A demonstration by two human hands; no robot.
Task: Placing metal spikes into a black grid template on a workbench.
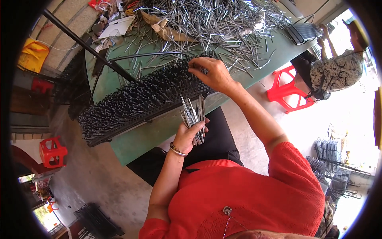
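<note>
A bundle of thin silvery metal rods [192, 112] stands upright in my left hand [186, 137], which is closed around its lower part. My right hand [215, 74] is over the right end of a long dark rack [135, 99] packed with upright rods. Its fingers are bent, thumb and fingertips close together at the rod tops; anything pinched there is too small to make out. The rack lies slantwise along the near edge of a green table [133, 145], and the bundle is just in front of it.
Loose rods [223, 20] form a big heap at the back of the table. A black bar [87, 46] slants over the rack's left part. At right, another person [336, 73] works beside a red stool [288, 89]. A second red stool [53, 152] stands at left.
</note>
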